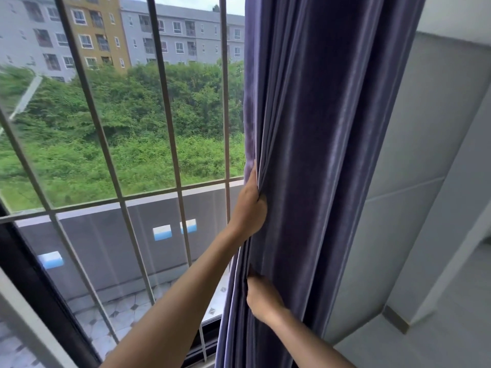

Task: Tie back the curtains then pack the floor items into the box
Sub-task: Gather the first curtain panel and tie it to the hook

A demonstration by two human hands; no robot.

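Both hands: left hand [249, 205] gripped the curtain [318, 155] edge; right hand [261, 298] pinched folds at 6 o'clock below it.
Curtain: bunched at 3 o'clock of the window [119, 115].
Advice: gather all pleats tightly before tying.

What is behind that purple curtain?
Window bars and a tiled balcony show beside the curtain. Whatever lies directly behind its gathered folds is covered.
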